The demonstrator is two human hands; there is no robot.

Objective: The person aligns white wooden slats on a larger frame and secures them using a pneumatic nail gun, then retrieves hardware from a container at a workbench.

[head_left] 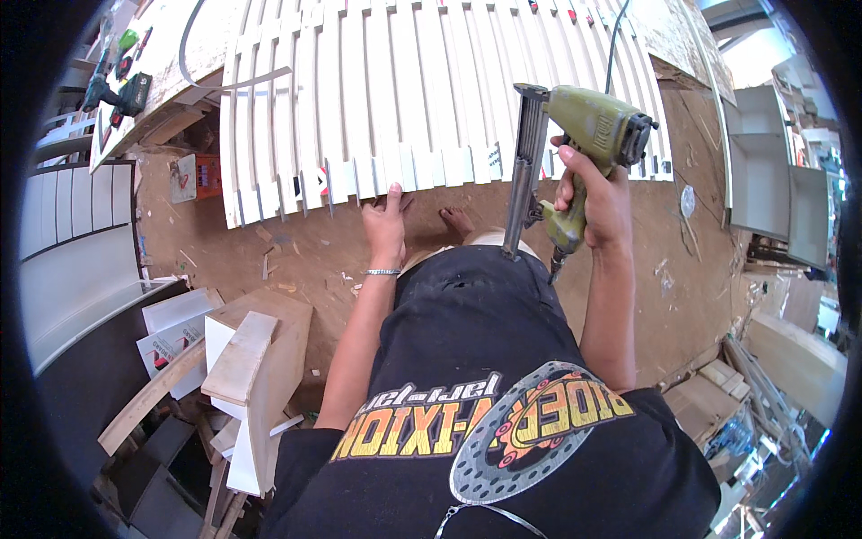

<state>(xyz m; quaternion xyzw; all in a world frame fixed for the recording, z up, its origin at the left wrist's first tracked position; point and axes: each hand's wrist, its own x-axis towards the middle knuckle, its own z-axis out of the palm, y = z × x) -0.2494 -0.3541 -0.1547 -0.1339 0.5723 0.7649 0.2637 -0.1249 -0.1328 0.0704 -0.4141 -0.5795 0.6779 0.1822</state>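
Note:
My right hand [600, 193] is wrapped round the handle of a green pneumatic nail gun [588, 126], lifted over the near right part of a white slatted panel [431, 81]. The gun's long dark magazine stands toward my waist. At the panel's near edge, my left hand [386, 225] is closed on the end of a slat, thumb on top; its other fingers are partly hidden under the edge. Many narrow white strips run away from me side by side across the panel.
A cordless drill [121, 92] lies on the bench at the far left, near a curled pale strip [251, 83]. A thin air hose [614, 45] runs up behind the gun. Wooden offcuts [247, 359] are piled at the left; white cabinet boxes [763, 171] stand at the right.

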